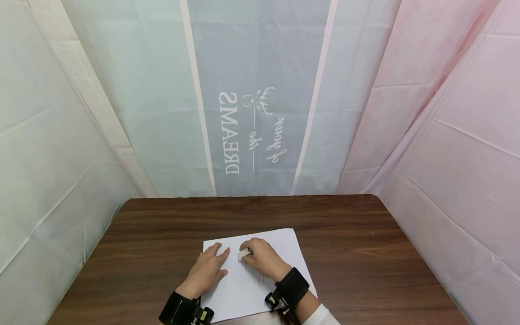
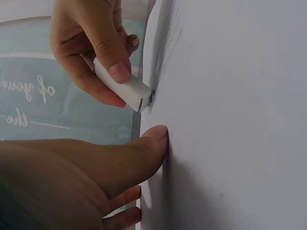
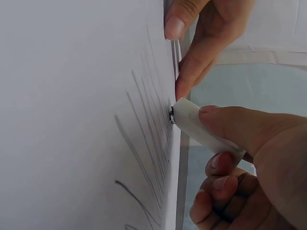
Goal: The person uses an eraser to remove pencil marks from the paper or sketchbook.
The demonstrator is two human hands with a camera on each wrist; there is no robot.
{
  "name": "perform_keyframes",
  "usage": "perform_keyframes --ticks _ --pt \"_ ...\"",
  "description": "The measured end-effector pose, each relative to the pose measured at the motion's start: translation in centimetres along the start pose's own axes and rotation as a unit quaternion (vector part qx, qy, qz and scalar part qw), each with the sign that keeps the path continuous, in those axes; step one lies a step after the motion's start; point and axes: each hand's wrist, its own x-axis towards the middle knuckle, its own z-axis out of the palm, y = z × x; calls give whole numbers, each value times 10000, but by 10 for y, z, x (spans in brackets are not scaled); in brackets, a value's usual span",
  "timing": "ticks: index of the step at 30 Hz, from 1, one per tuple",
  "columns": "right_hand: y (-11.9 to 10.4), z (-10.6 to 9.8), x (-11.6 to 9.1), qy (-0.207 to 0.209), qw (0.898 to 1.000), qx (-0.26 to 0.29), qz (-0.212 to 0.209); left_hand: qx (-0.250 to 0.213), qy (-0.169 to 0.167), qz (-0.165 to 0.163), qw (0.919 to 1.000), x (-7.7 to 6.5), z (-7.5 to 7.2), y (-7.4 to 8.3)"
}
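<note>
You are spreading your left hand [image 1: 205, 271] flat over the left part of the white paper [image 1: 235, 304], its fingers fanned apart and straight, its thumb lying out toward your right hand [image 1: 264, 259]. Your right hand is reaching in at a slant from the right, holding the white eraser [image 1: 243, 254] between thumb and curled fingers, the remaining fingers folding in toward the palm. You are keeping the eraser tilted, its dark-smudged end touching the paper near the far ends of the thin grey lines [image 3: 144, 129], between your two hands. The paper is lying slightly askew on the brown wooden table [image 1: 345, 253], and you are wearing a black band on each wrist.
</note>
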Motion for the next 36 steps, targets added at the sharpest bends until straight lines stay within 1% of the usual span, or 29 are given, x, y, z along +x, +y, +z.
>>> perform_keyframes --ticks 7,12,19,29,36 --pt "0 3 -1 1 9999 -119 -61 8 -16 -17 10000 -1 1 0" --pt "-2 5 -3 -5 9996 -269 61 4 -76 -31 10000 -2 1 1" --pt "-3 5 -4 54 9985 -535 61 21 -5 21 10000 -3 3 1" --pt "2 4 -3 150 9985 -520 -5 41 46 13 10000 -2 2 1" --pt "0 0 -3 152 9987 -485 -9 81 -12 -91 9999 0 -1 3"
